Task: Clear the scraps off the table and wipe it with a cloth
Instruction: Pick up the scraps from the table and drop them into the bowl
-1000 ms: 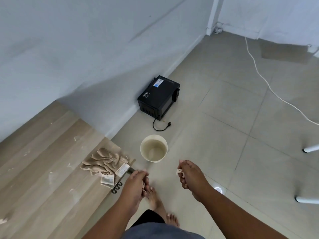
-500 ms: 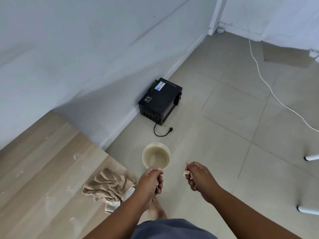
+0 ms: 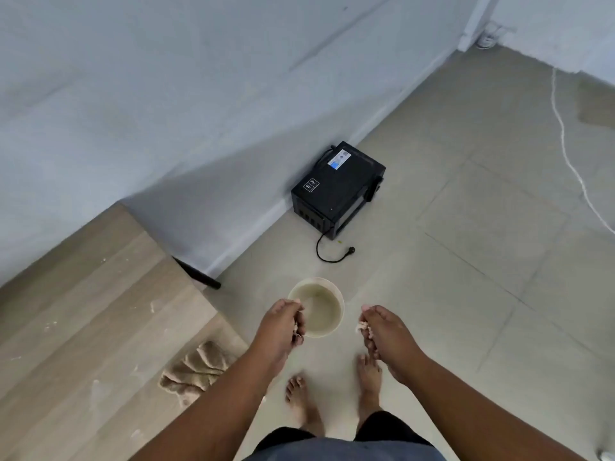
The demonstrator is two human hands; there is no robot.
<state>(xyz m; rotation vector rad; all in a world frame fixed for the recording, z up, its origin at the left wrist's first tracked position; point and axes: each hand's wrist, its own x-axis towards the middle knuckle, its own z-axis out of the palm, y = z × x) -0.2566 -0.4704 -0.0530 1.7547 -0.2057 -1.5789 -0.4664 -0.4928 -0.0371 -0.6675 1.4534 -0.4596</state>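
A round cream bin [image 3: 324,312] stands on the tiled floor just beyond my feet. My left hand [image 3: 281,331] hovers over the bin's left rim, fingers curled round pale scraps. My right hand [image 3: 382,334] is to the right of the bin, beside it, gripping more pale scraps [image 3: 362,326] that poke out of the fist. The wooden table [image 3: 86,327] fills the lower left, with small white scraps scattered on it. A crumpled beige cloth [image 3: 196,369] lies at the table's near right edge, partly hidden by my left forearm.
A black box-shaped appliance [image 3: 339,189] with a loose black plug lead sits on the floor against the white wall. A white cable [image 3: 572,161] runs across the tiles at the right. My bare feet [image 3: 332,390] stand just behind the bin.
I have stepped toward the bin. Both hands moved forward from the table's corner, the left now over the bin's rim. The table and cloth slid lower left in view.
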